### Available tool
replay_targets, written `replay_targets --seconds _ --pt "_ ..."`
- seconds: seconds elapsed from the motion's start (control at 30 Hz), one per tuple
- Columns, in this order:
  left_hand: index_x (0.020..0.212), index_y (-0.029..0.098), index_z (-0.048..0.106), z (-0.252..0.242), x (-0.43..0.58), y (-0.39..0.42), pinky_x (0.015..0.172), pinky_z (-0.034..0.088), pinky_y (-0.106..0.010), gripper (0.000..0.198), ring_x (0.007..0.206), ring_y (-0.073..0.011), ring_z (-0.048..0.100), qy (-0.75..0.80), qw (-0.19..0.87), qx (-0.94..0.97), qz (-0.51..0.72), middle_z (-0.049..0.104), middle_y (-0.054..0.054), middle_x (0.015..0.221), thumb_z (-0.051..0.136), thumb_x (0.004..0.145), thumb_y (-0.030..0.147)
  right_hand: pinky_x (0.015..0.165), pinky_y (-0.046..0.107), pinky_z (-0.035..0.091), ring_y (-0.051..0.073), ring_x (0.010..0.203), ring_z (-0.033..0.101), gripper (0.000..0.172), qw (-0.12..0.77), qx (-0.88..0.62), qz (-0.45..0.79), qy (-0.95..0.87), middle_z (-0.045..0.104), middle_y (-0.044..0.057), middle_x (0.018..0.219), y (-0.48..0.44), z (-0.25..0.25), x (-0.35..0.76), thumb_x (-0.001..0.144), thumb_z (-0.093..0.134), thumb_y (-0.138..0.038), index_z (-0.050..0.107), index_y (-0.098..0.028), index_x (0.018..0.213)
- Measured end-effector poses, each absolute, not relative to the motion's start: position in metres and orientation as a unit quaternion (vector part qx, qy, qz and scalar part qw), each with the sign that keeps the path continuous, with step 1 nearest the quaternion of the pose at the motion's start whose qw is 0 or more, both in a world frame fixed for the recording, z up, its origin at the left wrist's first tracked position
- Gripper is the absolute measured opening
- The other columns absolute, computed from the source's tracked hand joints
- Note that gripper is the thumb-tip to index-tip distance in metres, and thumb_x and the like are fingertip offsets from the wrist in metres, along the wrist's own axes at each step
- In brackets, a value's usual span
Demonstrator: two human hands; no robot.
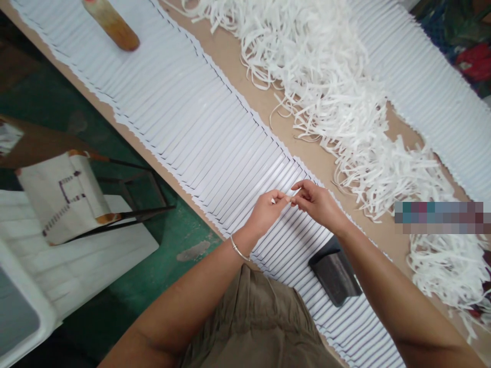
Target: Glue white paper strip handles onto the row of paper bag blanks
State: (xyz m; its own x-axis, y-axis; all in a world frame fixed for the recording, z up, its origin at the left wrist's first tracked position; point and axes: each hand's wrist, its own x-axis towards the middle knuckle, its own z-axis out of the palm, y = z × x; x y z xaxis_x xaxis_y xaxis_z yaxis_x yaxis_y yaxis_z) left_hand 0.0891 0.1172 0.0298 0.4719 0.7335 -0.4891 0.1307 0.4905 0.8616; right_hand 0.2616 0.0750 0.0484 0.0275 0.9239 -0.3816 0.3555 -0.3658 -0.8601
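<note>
We saw the left hand and right hand half-curled, fingertips nearly meeting (whether around anything we could not tell), above sheets overlapped along the near edge of the table, presumably leaving each margin exposed.

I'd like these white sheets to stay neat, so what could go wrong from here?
The bottle with brown liquid sits on the sheets, so a leak might stain them. The dark case lies on them close to the right forearm; a bump could shift their overlap. The bracelet by the left hand might catch a sheet's edge.
</note>
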Motion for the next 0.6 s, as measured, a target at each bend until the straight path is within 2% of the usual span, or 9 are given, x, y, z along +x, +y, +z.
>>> replay_targets --seconds 0.13,0.23,0.33,0.47,0.6 --pt "0.077 0.017 0.060 0.021 0.088 0.115 0.046 0.021 -0.022 0.032 0.046 -0.0057 0.028 0.495 0.749 0.380 0.225 0.040 0.007 0.053 0.070 0.079 0.048 0.053 0.025 0.045 0.012 0.054 0.056 0.036 0.304 -0.656 0.558 -0.408 0.071 0.001 0.069 0.081 0.042 0.264 0.082 0.072 -0.053 0.063 -0.021 0.092" --pt "0.079 0.018 0.060 0.009 0.090 0.116 0.045 0.020 -0.022 0.029 0.045 -0.0054 0.026 0.516 0.738 0.357 0.248 0.037 0.008 0.053 0.070 0.080 0.045 0.050 0.024 0.040 0.010 0.053 0.051 0.040 0.319 -0.662 0.576 -0.359 0.071 0.003 0.069 0.088 0.033 0.263 0.078 0.074 -0.058 0.064 -0.019 0.078" --pt "0.081 0.018 0.063 -0.004 0.093 0.120 0.047 0.026 -0.023 0.026 0.047 -0.0074 0.033 0.536 0.709 0.383 0.252 0.042 0.007 0.055 0.067 0.084 0.044 0.053 0.025 0.038 0.010 0.056 0.049 0.038 0.338 -0.663 0.560 -0.365 0.068 0.001 0.069 0.098 0.018 0.266 0.079 0.073 -0.057 0.066 -0.019 0.079" --pt "0.087 0.018 0.068 -0.018 0.093 0.128 0.061 0.041 -0.025 0.020 0.066 -0.0127 0.053 0.562 0.635 0.471 0.245 0.061 0.000 0.070 0.062 0.090 0.036 0.060 0.026 0.038 0.011 0.062 0.049 0.033 0.323 -0.695 0.474 -0.434 0.062 -0.001 0.067 0.124 -0.011 0.282 0.080 0.070 -0.051 0.067 -0.018 0.078" --pt "0.094 0.017 0.069 -0.024 0.088 0.134 0.068 0.043 -0.026 0.014 0.070 -0.0134 0.056 0.569 0.578 0.544 0.214 0.068 -0.002 0.083 0.057 0.091 0.024 0.063 0.027 0.038 0.011 0.062 0.047 0.026 0.303 -0.723 0.410 -0.467 0.057 -0.002 0.065 0.157 -0.039 0.300 0.080 0.067 -0.043 0.064 -0.018 0.075"
